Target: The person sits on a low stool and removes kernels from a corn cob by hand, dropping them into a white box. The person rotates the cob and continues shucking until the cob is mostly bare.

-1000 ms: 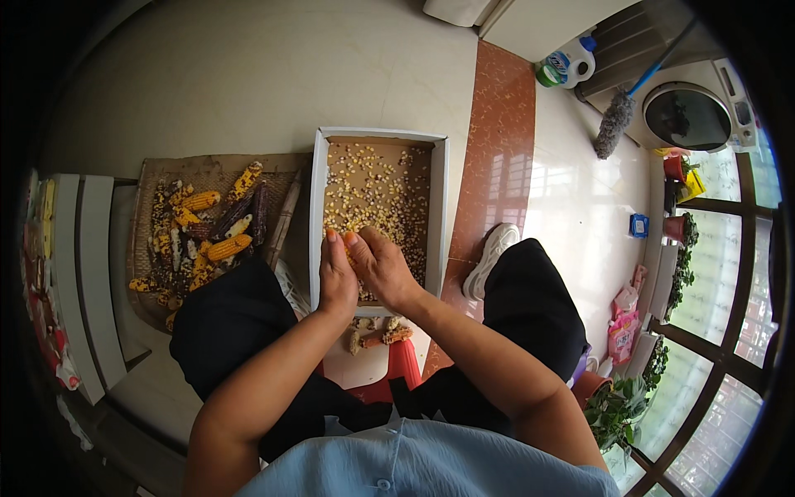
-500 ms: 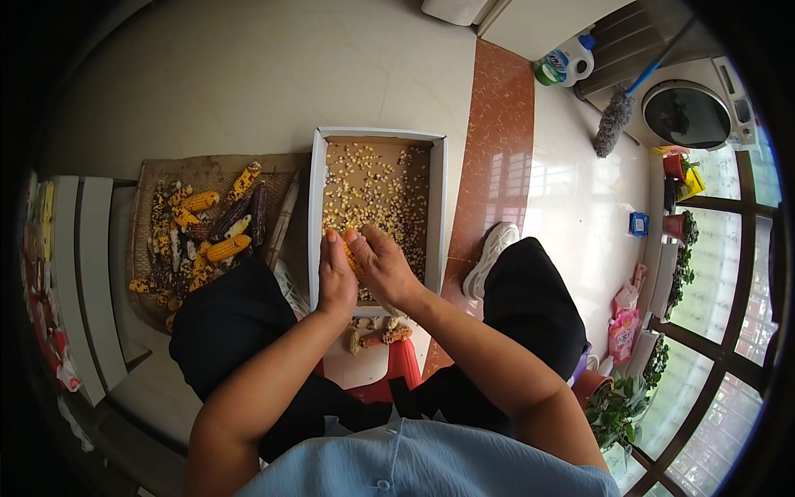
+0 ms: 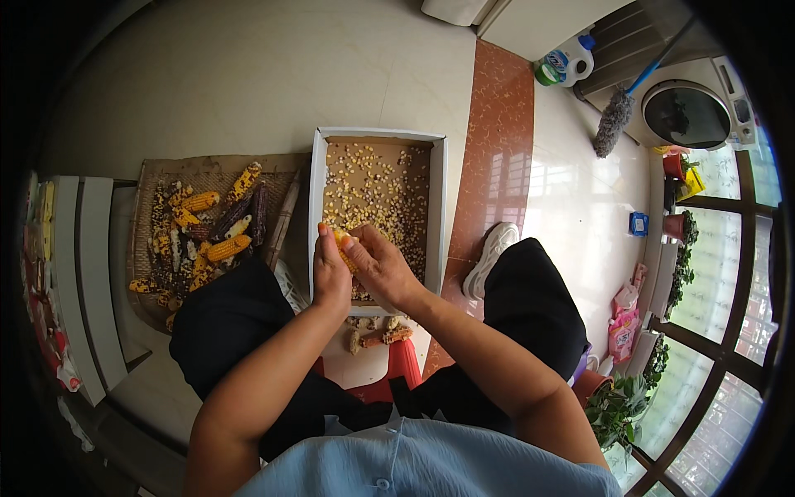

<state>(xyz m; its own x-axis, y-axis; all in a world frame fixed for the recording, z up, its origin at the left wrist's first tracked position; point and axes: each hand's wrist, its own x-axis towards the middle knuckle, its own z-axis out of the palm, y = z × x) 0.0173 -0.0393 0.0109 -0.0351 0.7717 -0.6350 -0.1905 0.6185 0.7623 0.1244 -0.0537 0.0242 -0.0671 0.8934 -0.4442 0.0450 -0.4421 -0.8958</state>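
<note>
Both my hands are closed around one yellow corn cob [image 3: 344,248], held over the near left part of a shallow white-rimmed cardboard box [image 3: 442,199]. My left hand [image 3: 332,277] grips it from the left; my right hand [image 3: 383,267] presses on it from the right, thumb near its upper end. Most of the cob is hidden by my fingers. Loose yellow and purplish corn kernels [image 3: 373,178] lie scattered over the box's brown bottom. Several stripped cobs [image 3: 386,335] rest just below the box's near edge.
To the left, a woven mat [image 3: 153,178] bears several yellow, dark and mottled corn cobs [image 3: 228,248]. My knees flank the box, with a white shoe [image 3: 494,258] at its right. Part of a red stool [image 3: 403,364] shows below. Potted plants [image 3: 621,414] stand along the right-hand window.
Both hands have shifted slightly left, and the cob's upper end shows more between the thumbs. The box and the cobs on the mat have not moved.
</note>
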